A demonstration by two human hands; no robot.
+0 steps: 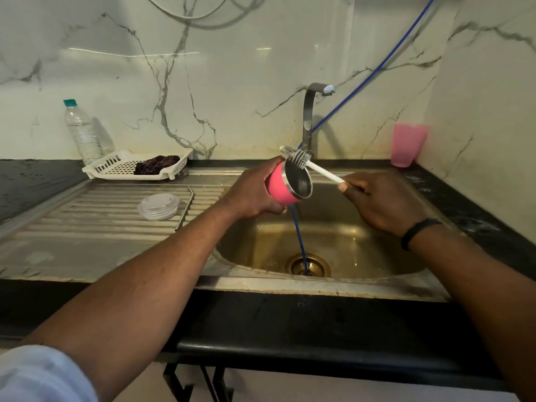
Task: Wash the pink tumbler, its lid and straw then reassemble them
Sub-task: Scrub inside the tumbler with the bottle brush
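Head view: left hand grips pink tumbler tilted over sink, mouth toward right hand, which pinches bottle brush handle. Bristles sit at upper rim, outside. Advice: angle head inward, scrub walls to base. Lid and straw wait on drainboard.

White marble-veined walls are seen at the far side and right. A black surface is lit from above, reflections showing.

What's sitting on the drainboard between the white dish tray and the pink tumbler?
In the head view, the clear lid and the metal straw lie on the ribbed drainboard between the white tray and the pink tumbler.
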